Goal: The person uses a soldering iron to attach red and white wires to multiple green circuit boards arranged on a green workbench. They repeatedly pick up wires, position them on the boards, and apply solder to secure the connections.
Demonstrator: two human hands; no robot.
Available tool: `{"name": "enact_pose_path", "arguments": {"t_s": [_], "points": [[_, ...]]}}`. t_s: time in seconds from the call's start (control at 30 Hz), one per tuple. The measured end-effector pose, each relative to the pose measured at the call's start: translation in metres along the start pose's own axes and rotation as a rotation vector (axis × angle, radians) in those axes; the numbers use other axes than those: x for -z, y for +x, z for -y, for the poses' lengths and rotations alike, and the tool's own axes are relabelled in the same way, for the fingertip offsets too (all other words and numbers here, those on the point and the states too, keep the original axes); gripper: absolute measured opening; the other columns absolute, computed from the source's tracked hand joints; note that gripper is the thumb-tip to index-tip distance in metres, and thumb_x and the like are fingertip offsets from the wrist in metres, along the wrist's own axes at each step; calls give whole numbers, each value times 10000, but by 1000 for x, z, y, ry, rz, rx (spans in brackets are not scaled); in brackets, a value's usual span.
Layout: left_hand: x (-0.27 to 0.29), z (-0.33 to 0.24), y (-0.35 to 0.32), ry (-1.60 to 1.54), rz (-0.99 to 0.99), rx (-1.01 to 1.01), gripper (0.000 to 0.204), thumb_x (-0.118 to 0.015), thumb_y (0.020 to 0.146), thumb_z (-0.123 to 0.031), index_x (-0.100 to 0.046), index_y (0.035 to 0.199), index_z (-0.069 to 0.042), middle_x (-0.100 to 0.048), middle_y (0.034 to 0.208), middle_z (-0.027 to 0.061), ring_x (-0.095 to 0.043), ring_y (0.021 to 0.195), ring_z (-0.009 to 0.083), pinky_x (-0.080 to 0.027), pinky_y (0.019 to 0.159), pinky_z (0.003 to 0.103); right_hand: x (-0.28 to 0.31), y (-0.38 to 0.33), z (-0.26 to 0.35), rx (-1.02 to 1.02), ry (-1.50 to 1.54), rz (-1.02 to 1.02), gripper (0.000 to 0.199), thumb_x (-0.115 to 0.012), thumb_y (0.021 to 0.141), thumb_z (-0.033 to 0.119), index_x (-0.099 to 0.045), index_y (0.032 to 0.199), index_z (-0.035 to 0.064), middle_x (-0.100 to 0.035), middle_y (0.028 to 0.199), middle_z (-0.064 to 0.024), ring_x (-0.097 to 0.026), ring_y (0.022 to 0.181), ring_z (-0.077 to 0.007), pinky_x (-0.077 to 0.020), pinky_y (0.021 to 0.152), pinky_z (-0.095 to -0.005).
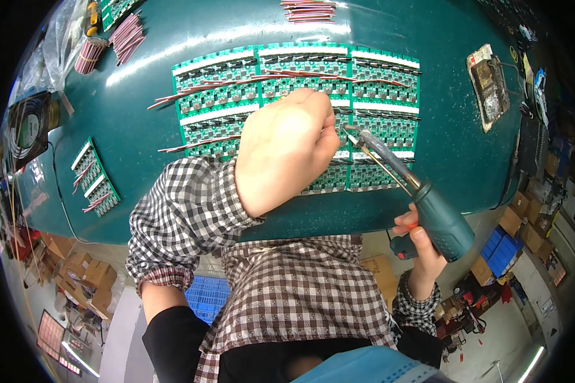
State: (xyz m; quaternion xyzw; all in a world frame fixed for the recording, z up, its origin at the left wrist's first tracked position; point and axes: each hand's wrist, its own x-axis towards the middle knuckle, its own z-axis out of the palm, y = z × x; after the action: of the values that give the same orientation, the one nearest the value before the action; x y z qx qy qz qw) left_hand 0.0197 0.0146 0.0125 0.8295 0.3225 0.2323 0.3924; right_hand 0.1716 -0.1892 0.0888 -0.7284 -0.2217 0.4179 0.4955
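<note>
Three green circuit board panels (386, 131) lie side by side on the table, with rows of small parts and white strips. My left hand (287, 150) is closed over the middle panel, fingers curled down; whatever they pinch is hidden beneath them. Wrapped in my right hand (430, 260) is a green pistol-shaped soldering iron (446, 223). Its metal tip, with a thin feed tube alongside, points at the boards just right of my left fingers. Thin red and white wires (230, 81) run across the upper rows, and another few wires (195, 145) lead under my left hand.
On the green table (453, 147), a small separate board (96, 177) lies left, near a black fan (32, 131). Wire bundles (126, 39) sit far left, with another wire bundle (308, 11) at the far edge. A worn, crusted tray (489, 89) stands right.
</note>
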Motion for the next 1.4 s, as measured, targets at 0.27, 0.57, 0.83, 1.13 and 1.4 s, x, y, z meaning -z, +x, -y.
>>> {"name": "enact_pose_path", "arguments": {"t_s": [0.27,0.57,0.83,1.13,1.4], "points": [[0,0,0,-3,8,12,104,-609,680,-13,-516,723,-20,-557,686,137,-582,632,327,-474,546,399,1,1,1,-6,-27,15,236,-677,789,1,-619,1010,-58,-655,909,-156,-650,816,-217,-555,721,-328],[0,0,0,5,10,15,102,-604,682,-9,-513,725,-20,-561,692,142,-583,634,332,-473,541,402,2,1,1,-20,-57,21,263,-681,780,1,-616,1029,-55,-658,912,-150,-651,804,-206,-545,721,-320],[0,0,1,9,29,20,87,-602,690,-21,-521,724,-19,-566,693,145,-586,640,335,-476,554,411,1,0,2,-37,-68,10,276,-679,778,2,-613,1040,-53,-659,915,-149,-649,800,-201,-539,722,-318],[1,-2,0,29,32,43,79,-600,694,-34,-527,719,-18,-572,696,146,-590,646,333,-478,564,411,3,0,-1,19,-156,-2,425,-683,805,228,-580,1050,-103,-621,912,-167,-648,781,-259,-577,627,-331],[1,-2,1,25,38,50,74,-598,693,-34,-528,711,-16,-573,692,144,-589,645,331,-477,565,410,0,-1,-1,3,-132,-38,446,-694,797,237,-571,1058,-103,-619,899,-160,-647,786,-256,-576,627,-328]]}}
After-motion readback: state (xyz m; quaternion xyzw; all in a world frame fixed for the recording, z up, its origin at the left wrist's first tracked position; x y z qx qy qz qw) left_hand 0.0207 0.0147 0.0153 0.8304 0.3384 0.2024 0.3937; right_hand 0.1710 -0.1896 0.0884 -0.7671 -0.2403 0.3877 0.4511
